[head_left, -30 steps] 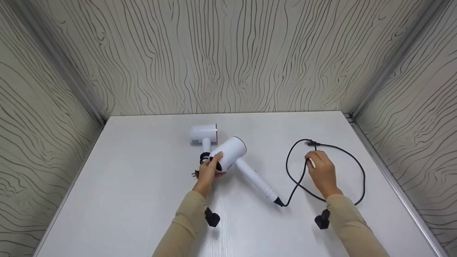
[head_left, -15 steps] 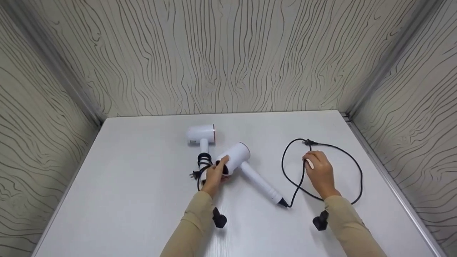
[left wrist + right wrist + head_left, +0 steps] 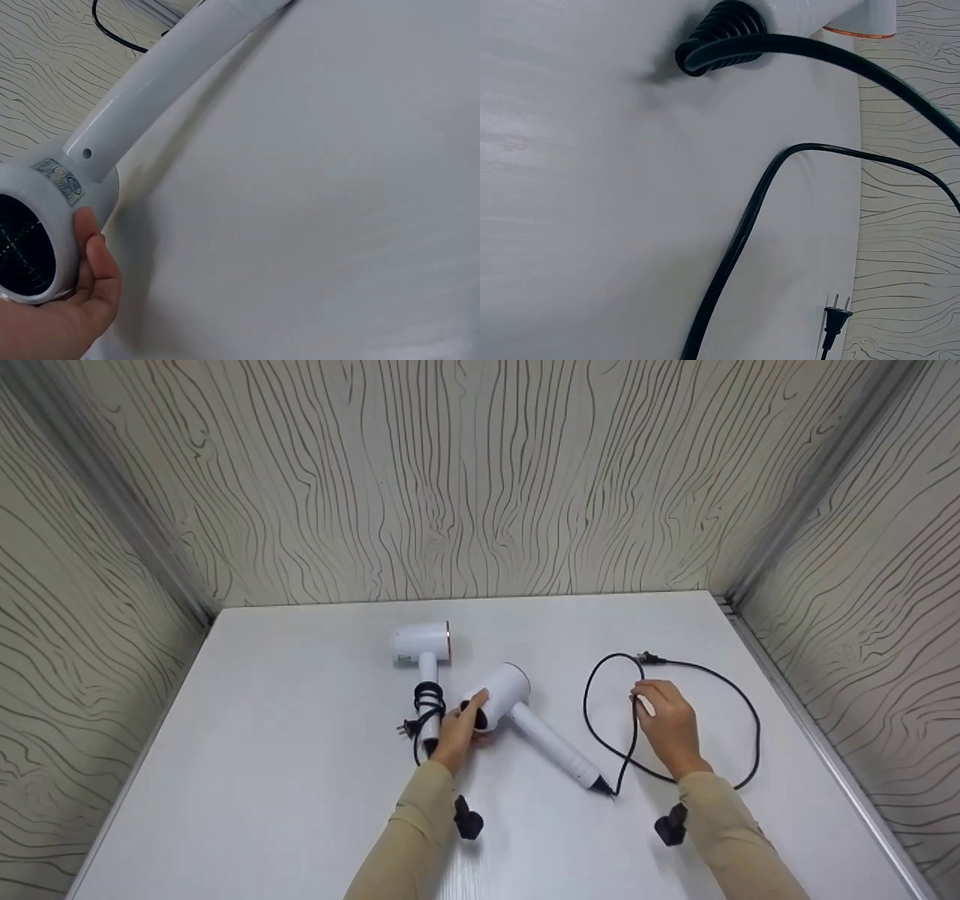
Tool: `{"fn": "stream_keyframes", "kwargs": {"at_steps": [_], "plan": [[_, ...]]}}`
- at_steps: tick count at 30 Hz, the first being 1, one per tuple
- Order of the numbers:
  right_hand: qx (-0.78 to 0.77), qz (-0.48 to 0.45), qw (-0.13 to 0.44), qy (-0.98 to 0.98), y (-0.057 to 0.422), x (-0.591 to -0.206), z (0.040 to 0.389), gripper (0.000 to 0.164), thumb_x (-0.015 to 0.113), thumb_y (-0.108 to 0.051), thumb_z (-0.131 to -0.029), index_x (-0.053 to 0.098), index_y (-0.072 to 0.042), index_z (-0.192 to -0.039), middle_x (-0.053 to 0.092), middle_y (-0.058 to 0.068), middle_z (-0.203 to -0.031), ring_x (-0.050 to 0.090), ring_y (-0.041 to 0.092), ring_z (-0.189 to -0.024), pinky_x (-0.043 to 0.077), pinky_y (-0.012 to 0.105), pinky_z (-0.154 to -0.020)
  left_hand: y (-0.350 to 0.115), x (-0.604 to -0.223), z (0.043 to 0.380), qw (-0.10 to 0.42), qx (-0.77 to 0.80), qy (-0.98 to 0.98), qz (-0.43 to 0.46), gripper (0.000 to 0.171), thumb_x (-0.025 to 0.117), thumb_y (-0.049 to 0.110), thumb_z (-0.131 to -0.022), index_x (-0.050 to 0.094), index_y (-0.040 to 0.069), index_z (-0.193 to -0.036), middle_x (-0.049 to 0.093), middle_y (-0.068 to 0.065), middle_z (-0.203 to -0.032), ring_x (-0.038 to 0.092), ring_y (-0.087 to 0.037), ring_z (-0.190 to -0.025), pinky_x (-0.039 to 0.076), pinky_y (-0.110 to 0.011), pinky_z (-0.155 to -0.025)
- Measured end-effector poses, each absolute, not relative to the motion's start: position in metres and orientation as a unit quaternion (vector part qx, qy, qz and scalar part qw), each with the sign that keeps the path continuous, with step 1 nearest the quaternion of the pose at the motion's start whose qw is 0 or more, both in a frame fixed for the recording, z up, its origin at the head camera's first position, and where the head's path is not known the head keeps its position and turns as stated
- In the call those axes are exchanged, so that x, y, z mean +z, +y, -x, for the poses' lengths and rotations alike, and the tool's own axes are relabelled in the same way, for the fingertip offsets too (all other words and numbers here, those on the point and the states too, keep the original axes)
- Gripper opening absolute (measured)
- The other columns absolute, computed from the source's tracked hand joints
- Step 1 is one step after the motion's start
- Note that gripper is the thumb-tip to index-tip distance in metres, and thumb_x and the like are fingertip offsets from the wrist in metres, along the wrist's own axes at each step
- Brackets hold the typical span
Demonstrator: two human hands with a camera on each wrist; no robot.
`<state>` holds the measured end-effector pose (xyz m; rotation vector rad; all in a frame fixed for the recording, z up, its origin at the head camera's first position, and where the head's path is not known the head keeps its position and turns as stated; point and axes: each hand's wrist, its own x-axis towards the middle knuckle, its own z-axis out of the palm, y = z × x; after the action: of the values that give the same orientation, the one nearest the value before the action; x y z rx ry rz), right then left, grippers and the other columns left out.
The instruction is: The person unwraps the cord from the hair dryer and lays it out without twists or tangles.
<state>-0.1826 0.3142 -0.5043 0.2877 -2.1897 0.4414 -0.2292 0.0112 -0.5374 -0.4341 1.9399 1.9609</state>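
My left hand (image 3: 456, 735) grips the rear end of a white hair dryer (image 3: 505, 690) by its barrel. In the left wrist view, the fingers of that hand (image 3: 86, 300) curl against the barrel below a small label, beside the dark air inlet grille (image 3: 24, 247). The dryer's handle (image 3: 551, 742) slants down to the right. From its black end runs a black power cord (image 3: 586, 701), which my right hand (image 3: 669, 727) pinches between thumb and fingers. The cord loops over the table, and its two-pin plug (image 3: 651, 658) lies beyond the right hand. The right wrist view does not show that hand.
A second white hair dryer (image 3: 420, 643) lies to the left, its cord (image 3: 429, 696) wound round the handle and its plug (image 3: 409, 727) sticking out leftward. The white table (image 3: 262, 765) is enclosed by wood-grain patterned panels (image 3: 450, 495) at the back and sides.
My left hand and the held hair dryer have shifted right and slightly toward me, uncovering the second dryer's wound handle. My right hand keeps its pinch on the cord, moving slightly left.
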Motion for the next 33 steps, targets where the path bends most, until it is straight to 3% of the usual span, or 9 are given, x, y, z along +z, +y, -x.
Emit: {"fn": "stream_keyframes", "kwargs": {"at_steps": [12, 15, 22, 29, 33], "plan": [[0.199, -0.112, 0.429, -0.874, 0.309, -0.506, 0.181, 0.026, 0.076, 0.018, -0.065, 0.070, 0.003, -0.085, 0.066, 0.015, -0.090, 0.064, 0.029, -0.085, 0.051, 0.025, -0.079, 0.015, -0.531, 0.231, 0.172, 0.674, 0.700, 0.161, 0.078, 0.060, 0.061, -0.084, 0.055, -0.008, -0.121, 0.063, -0.021, -0.110, 0.065, -0.016, -0.073, 0.059, -0.028, -0.069], [0.203, -0.114, 0.430, -0.872, 0.309, -0.506, 0.181, 0.026, 0.076, 0.018, -0.065, 0.069, 0.003, -0.085, 0.066, 0.015, -0.090, 0.063, 0.029, -0.085, 0.050, 0.023, -0.080, 0.016, -0.529, 0.231, 0.161, 0.647, 0.727, 0.164, 0.079, 0.058, 0.063, -0.085, 0.055, -0.008, -0.121, 0.062, -0.021, -0.113, 0.063, -0.017, -0.081, 0.056, -0.029, -0.076], [0.207, -0.117, 0.426, -0.873, 0.307, -0.505, 0.181, 0.025, 0.076, 0.017, -0.065, 0.069, 0.004, -0.083, 0.066, 0.015, -0.090, 0.063, 0.029, -0.086, 0.049, 0.025, -0.081, 0.016, -0.533, 0.232, 0.140, 0.588, 0.775, 0.183, 0.066, 0.057, 0.060, -0.086, 0.062, -0.003, -0.104, 0.061, -0.014, -0.099, 0.057, -0.023, -0.094, 0.049, -0.034, -0.088], [0.210, -0.119, 0.424, -0.873, 0.304, -0.506, 0.181, 0.027, 0.076, 0.017, -0.064, 0.068, 0.003, -0.085, 0.066, 0.015, -0.091, 0.063, 0.029, -0.087, 0.048, 0.017, -0.084, 0.018, -0.533, 0.230, 0.119, 0.591, 0.776, 0.184, 0.072, 0.059, 0.056, -0.088, 0.059, -0.009, -0.118, 0.060, -0.026, -0.127, 0.058, -0.034, -0.117, 0.046, -0.044, -0.107], [0.210, -0.119, 0.418, -0.876, 0.303, -0.507, 0.180, 0.026, 0.076, 0.017, -0.065, 0.068, 0.003, -0.085, 0.066, 0.015, -0.091, 0.063, 0.029, -0.088, 0.048, 0.015, -0.086, 0.018, -0.531, 0.229, 0.113, 0.592, 0.777, 0.183, 0.072, 0.058, 0.054, -0.089, 0.056, -0.011, -0.122, 0.057, -0.028, -0.131, 0.055, -0.037, -0.124, 0.043, -0.045, -0.110]]}}
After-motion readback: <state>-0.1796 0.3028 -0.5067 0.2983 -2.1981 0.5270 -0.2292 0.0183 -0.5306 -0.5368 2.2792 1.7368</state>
